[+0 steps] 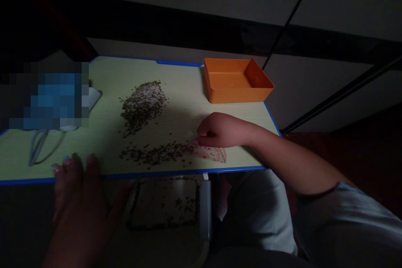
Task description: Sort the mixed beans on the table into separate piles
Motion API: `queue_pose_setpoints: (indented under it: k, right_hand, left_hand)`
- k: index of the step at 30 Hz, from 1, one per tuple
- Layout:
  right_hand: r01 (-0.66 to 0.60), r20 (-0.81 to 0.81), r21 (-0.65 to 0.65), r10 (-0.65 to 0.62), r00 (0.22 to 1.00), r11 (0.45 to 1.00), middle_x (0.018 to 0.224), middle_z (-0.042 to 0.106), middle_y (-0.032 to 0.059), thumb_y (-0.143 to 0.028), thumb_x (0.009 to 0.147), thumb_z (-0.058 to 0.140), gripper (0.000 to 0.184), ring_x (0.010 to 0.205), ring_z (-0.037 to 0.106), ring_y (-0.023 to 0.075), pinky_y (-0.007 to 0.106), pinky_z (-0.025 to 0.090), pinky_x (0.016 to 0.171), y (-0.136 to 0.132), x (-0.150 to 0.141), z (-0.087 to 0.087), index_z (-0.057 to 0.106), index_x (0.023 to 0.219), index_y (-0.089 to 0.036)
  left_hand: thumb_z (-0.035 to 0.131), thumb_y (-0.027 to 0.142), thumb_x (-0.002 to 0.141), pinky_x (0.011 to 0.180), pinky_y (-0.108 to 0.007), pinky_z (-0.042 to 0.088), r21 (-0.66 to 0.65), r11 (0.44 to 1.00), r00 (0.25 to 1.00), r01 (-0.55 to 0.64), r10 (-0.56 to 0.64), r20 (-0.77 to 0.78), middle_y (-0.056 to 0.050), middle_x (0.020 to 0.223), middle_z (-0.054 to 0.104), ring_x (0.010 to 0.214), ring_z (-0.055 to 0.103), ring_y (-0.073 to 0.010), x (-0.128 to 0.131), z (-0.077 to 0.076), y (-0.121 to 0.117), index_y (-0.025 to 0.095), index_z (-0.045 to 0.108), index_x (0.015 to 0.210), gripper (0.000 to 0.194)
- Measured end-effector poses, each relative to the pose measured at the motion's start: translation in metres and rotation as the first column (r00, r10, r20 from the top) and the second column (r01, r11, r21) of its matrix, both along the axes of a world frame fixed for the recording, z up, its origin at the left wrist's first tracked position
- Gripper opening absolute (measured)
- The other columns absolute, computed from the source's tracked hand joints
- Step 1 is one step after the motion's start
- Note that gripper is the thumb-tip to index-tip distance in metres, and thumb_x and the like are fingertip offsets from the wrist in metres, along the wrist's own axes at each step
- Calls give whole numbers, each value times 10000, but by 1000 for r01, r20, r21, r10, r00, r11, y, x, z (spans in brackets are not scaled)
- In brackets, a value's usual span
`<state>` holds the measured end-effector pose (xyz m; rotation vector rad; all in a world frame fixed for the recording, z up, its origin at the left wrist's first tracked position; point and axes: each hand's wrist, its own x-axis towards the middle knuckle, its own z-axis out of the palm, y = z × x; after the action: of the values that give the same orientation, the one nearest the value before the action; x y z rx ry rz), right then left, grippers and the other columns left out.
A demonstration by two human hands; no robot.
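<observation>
My right hand is closed, fingers curled, on a flat pink half-round piece with red markings, shaped like a protractor. The piece stands on the table by its front edge, its left end touching a strip of small dark grains. Farther back lies a larger heap of grains, paler on top and dark around its rim. My left hand is open, fingers spread, with its fingertips at the table's front edge on the left. It holds nothing.
An orange open box stands at the back right of the pale, blue-edged table. A blurred blue object with a grey strap is at the left. Below the front edge, more grains are scattered on a dark-rimmed surface.
</observation>
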<state>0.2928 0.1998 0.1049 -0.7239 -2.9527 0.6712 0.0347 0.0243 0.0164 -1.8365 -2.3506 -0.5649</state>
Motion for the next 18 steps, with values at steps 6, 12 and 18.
queue_pose_setpoints:
  k: [6,12,18]
  right_hand:
    - [20,-4,-15,-20,1000,1000,549,345,-56,-349,858,510,338,553,246,83,290,170,566,0,-3,-4,496,578,-160]
    - [89,-3,-4,-89,996,996,549,356,-53,-367,849,532,343,553,244,83,291,165,567,0,-5,-3,518,578,-157]
    - [88,-49,-3,-88,995,996,545,352,-55,-356,849,533,345,550,243,82,292,165,566,1,-6,-6,505,567,-158]
  left_hand:
    - [304,552,849,1169,-536,80,26,1000,1000,18,-18,17,-126,1591,-9,1451,-32,-322,3,1,0,123,81,1468,786]
    - [324,555,845,1174,-522,79,29,999,1000,28,-28,-3,-129,1590,0,1451,-15,-328,1,1,1,121,97,1467,792]
    - [301,545,853,1175,-511,66,17,999,999,33,-33,-3,-176,1580,17,1449,-18,-333,2,3,1,67,117,1456,792]
